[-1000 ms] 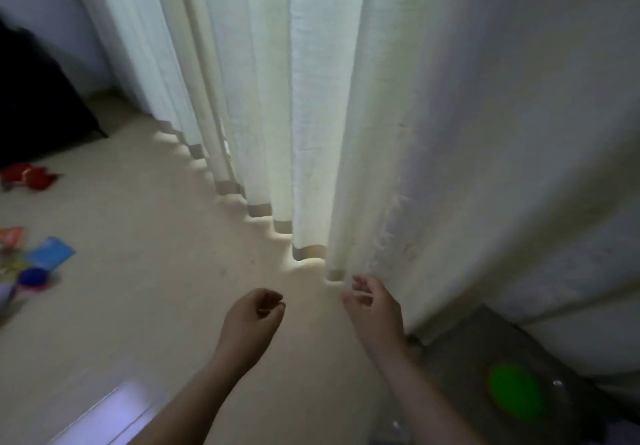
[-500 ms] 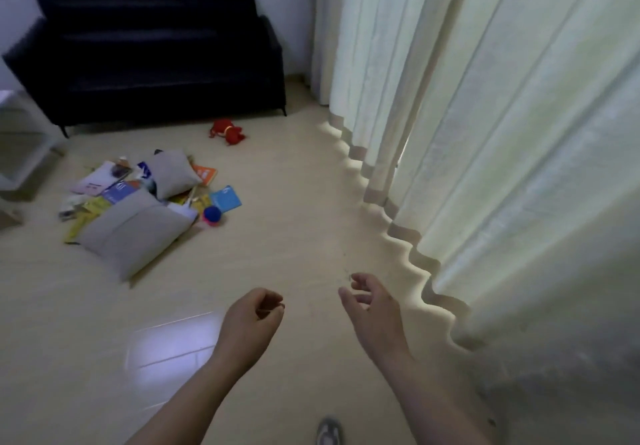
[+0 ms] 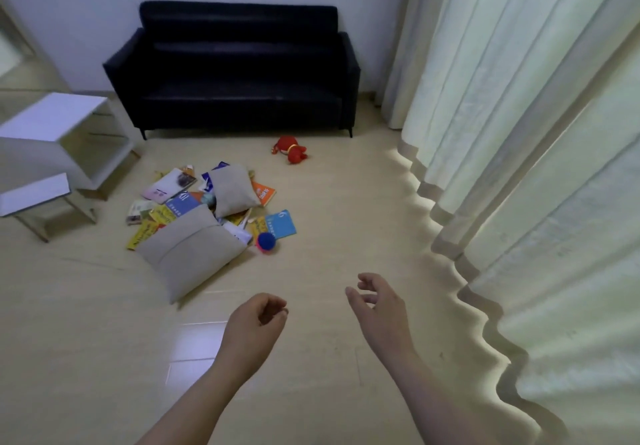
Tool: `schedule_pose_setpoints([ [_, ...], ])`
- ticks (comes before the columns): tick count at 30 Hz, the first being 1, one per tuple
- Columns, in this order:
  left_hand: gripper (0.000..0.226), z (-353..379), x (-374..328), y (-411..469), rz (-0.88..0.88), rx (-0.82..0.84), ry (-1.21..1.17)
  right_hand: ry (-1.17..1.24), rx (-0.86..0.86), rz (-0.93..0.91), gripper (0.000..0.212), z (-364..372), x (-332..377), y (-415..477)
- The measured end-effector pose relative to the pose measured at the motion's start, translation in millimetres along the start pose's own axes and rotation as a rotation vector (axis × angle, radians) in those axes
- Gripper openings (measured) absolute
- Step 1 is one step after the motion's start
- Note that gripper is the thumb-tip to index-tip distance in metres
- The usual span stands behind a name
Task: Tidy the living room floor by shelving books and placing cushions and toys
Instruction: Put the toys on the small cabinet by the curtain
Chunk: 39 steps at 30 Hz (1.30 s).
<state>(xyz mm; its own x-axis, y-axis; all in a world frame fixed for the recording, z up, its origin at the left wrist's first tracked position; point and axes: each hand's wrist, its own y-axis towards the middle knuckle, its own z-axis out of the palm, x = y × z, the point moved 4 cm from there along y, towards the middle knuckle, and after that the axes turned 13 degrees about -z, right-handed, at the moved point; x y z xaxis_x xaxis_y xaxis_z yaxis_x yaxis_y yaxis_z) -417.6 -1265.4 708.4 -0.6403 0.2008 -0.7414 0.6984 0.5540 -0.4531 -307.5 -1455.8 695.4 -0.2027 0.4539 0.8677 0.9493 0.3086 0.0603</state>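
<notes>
Most of the books (image 3: pixel 180 202) lie half buried under two beige cushions (image 3: pixel 188 249), so their number cannot be counted and their covers are too blurred to read. The shelf (image 3: pixel 52 139) at the left is cut off by the frame edge. Since half a second ago the view has swung left, bringing the whole sofa (image 3: pixel 239 70) and more of the shelf into sight, while the curtain (image 3: pixel 519 133) fills less of the right. Two toys lie on the floor (image 3: pixel 346 219): a red plush (image 3: pixel 290 148) near the sofa and a blue ball (image 3: pixel 266 241) beside the pile. The left hand (image 3: pixel 254 327) is loosely curled and empty; the right hand (image 3: pixel 379 306) is half open, holding nothing.
</notes>
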Motion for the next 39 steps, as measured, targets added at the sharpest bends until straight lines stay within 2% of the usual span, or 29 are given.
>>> schedule_pose_setpoints([
  [7, 0.012, -50, 0, 98, -0.065, 0.006, -0.036, -0.008, 0.066, 0.028, 0.032, 73, 14, 83],
  [16, 0.011, -151, -4, 244, -0.086, 0.08, 0.0, -0.021, -0.016, 0.107, 0.034, 179, 56, 179],
  [21, 0.009, -192, -16, 320, -0.012, 0.107, 0.107, 0.002, -0.077, 0.171, 0.03, 225, 71, 214],
  [31, 0.011, -205, -28, 429, -0.104, 0.136, 0.117, -0.036, -0.045, 0.237, 0.031, 269, 61, 303],
  [39, 0.01, -186, -60, 532, -0.165, 0.097, 0.133, -0.062, 0.054, 0.246, 0.036, 302, 20, 435],
])
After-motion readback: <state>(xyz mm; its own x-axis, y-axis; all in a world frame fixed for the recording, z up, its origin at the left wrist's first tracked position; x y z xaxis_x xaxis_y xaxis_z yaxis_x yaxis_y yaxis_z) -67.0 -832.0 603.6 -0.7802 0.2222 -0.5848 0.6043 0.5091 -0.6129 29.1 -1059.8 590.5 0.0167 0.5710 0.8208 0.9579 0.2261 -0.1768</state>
